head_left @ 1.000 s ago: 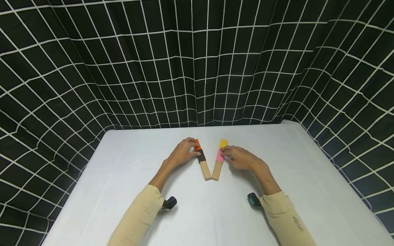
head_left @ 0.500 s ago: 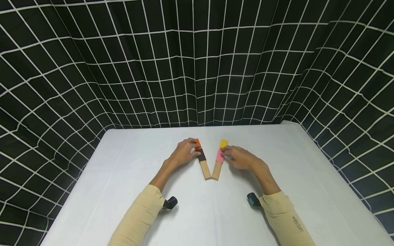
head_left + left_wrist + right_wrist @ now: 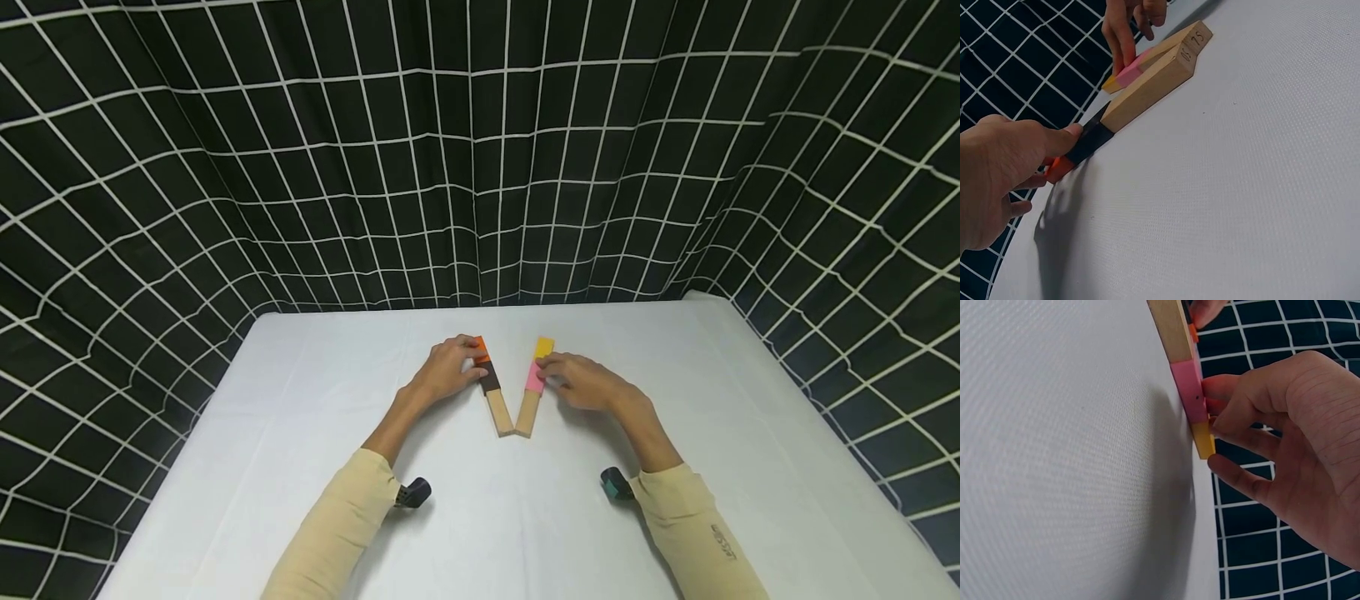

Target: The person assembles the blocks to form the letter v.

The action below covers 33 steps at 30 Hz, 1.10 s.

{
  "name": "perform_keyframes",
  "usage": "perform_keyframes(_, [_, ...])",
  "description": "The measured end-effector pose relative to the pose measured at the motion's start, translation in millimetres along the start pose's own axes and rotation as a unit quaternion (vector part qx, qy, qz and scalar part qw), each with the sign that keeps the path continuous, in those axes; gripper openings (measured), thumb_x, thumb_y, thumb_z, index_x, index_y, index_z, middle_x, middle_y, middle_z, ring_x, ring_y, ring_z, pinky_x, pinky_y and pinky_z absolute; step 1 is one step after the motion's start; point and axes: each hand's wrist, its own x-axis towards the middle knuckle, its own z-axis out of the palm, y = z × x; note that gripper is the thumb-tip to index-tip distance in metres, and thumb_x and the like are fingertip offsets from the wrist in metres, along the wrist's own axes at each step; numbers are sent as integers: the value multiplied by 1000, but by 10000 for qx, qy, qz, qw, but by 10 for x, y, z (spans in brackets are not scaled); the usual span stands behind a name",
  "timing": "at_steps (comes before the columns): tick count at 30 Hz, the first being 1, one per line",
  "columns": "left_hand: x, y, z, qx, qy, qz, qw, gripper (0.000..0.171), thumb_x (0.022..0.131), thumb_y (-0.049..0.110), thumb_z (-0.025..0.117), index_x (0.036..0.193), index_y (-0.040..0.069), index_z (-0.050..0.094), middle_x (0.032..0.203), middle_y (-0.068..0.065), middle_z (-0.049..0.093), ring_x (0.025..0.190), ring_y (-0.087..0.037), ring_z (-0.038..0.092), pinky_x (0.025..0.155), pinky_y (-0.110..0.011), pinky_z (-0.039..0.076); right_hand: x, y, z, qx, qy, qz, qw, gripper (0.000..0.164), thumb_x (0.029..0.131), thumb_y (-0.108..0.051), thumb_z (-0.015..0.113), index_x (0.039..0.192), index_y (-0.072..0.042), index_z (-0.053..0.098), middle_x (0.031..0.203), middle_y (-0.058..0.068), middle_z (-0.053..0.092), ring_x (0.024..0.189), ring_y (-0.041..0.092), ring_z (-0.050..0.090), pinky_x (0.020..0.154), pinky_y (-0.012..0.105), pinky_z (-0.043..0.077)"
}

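Two long blocks lie on the white table, their near ends meeting in a V. The left block (image 3: 500,412) is bare wood, then black (image 3: 1089,139), then orange (image 3: 1060,168) at its far end. My left hand (image 3: 447,370) holds it there, thumb on the black part, fingers curled over the orange. The right block (image 3: 527,414) is wood, then pink (image 3: 1189,387), then yellow (image 3: 1203,440). My right hand (image 3: 588,382) holds it at the pink part with curled fingertips. In the left wrist view, handwritten digits mark the wooden ends.
White cloth covers the table (image 3: 480,525). Black curtains with a white grid (image 3: 480,167) stand behind it and along both sides. Wrist cameras (image 3: 414,493) sit at both sleeve cuffs, above the cloth.
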Motion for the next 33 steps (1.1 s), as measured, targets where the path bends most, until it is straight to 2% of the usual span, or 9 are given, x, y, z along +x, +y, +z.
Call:
perform_keyframes(7, [-6,11,-24,114,9,10,9999,42,100,31,71,133,5,71,146,-18,61,139,-41,57,117,-62,43,8,-5,-6,26,74,8,10000,36,93,7,57,124,0,74,142,19,66,139,42,57,119,58,44])
perform_keyframes(14, [-16,14,-9,109,166,43,9998,40,99,30,73,131,6,73,145,-17,63,137,-40,58,116,-62,44,5,7,9,14,260,-76,9996,32,95,6,58,122,-1,74,141,16,66,139,40,57,120,57,44])
perform_keyframes(20, [-27,7,18,94,321,77,9994,37,98,31,73,127,7,75,142,-15,65,136,-38,60,115,-62,45,-1,21,25,-244,317,-135,9991,30,96,4,60,121,-3,75,140,14,67,137,39,59,114,60,48])
perform_keyframes(28, [-55,37,15,117,272,21,9996,34,98,29,73,124,7,76,140,-13,67,135,-36,61,114,-59,46,-2,13,51,-255,636,-267,9973,31,95,5,60,122,-2,75,137,15,69,134,38,61,108,60,51])
perform_keyframes(33, [-53,39,9,152,295,72,9994,33,99,29,72,124,8,77,138,-12,69,133,-35,63,112,-59,47,6,5,65,-289,654,-240,9972,31,95,4,59,122,-1,74,136,16,69,133,38,61,109,59,51])
